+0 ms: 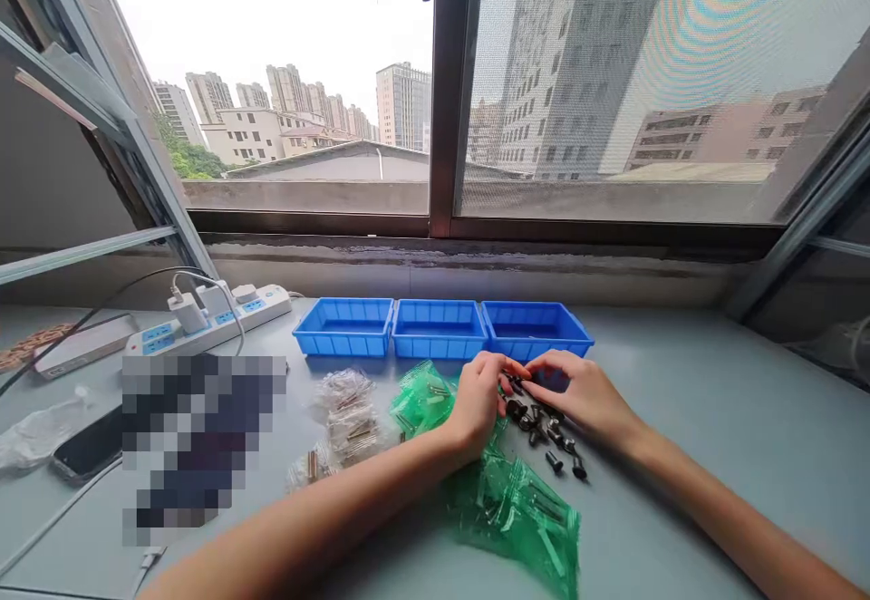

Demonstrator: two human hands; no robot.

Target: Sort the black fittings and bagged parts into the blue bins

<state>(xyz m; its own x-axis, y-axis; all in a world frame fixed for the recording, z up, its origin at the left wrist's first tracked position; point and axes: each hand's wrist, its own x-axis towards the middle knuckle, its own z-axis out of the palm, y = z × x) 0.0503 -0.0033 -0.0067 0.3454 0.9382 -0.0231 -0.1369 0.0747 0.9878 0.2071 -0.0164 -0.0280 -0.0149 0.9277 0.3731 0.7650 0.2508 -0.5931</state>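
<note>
Black screws (534, 423) lie in a loose pile on the grey table, just in front of the right-hand blue bin. Over the pile's far left side, my left hand (477, 401) has its fingers curled in. Thumb and forefinger of my right hand (581, 391) come together close to the left fingertips. Dark screws show around the fingertips, but what either hand pinches is hidden. Behind my left wrist rests a green plastic bag (422, 396) of small parts. A larger green bag (526, 518) with metal pieces inside lies nearer me, below the pile.
Three blue bins (440, 346) stand in a row under the window. Clear bags of metal pins (353, 419) lie left of the green ones. Farther left are a white power strip (210, 324) with plugs and cables, a phone (88, 441) and a blurred-out patch.
</note>
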